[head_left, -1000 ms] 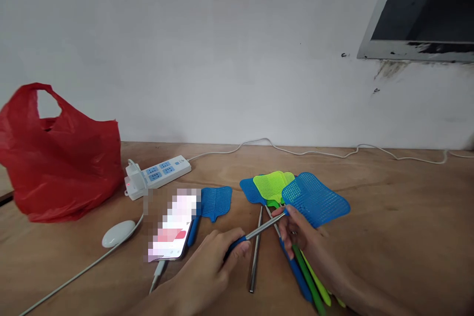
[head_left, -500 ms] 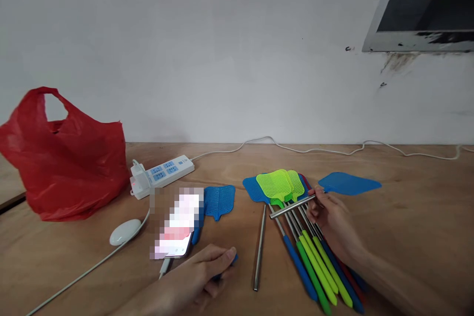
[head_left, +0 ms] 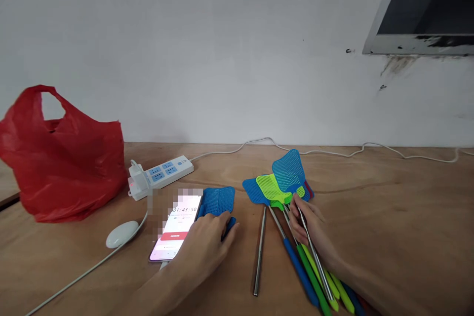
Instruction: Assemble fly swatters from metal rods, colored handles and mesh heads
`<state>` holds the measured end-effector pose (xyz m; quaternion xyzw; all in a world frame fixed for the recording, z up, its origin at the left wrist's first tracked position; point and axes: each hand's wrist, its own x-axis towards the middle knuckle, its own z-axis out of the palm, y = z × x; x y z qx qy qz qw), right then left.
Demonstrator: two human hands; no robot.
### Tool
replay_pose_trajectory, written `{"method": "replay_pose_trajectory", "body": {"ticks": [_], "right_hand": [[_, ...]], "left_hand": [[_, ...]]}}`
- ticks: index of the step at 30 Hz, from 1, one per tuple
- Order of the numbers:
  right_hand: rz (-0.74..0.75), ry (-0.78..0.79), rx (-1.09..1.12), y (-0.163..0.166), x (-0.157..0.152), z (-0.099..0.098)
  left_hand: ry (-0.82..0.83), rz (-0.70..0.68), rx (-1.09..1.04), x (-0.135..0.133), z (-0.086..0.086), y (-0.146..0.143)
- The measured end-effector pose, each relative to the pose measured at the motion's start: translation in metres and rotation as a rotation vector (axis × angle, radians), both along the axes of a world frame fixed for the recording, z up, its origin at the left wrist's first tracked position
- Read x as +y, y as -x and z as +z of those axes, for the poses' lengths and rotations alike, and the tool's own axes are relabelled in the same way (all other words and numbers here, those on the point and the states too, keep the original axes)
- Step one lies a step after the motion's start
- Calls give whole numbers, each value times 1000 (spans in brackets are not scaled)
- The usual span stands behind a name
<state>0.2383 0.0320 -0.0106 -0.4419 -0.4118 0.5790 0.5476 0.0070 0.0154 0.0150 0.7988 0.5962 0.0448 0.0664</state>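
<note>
My right hand (head_left: 309, 224) is closed on the metal rod of a blue fly swatter (head_left: 288, 170), whose mesh head lies on top of a pile of fly swatters (head_left: 272, 188) with green, blue and yellow handles fanning toward me. My left hand (head_left: 205, 249) rests on the wooden table (head_left: 388, 217), fingers curled over a short blue handle (head_left: 230, 225) beside a separate blue swatter head (head_left: 217, 200). A bare metal rod (head_left: 259, 249) lies between my hands, touched by neither.
A lit phone (head_left: 176, 232) lies left of my left hand, plugged into a cable. Behind it are a white power strip (head_left: 159, 173), a white oval device (head_left: 120, 233) and a red plastic bag (head_left: 62, 158). A white cord (head_left: 333, 152) runs along the wall.
My right hand swung the blue swatter from pointing right to lying on the pile, head away from me. My left hand moved forward with the blue handle to the loose blue head.
</note>
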Motion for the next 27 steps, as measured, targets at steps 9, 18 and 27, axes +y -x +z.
{"method": "replay_pose_trajectory", "body": {"ticks": [9,18,27], "right_hand": [[39,-46,-107,-1,-10,-10],[55,-78,-129,-1,-15,-7],[139,-63,-49,-5,-12,-4]], "left_hand": [[-84,80,153,6,0,10],[-135,237,273,11,1,25],[-137,74,171,11,-6,20]]}}
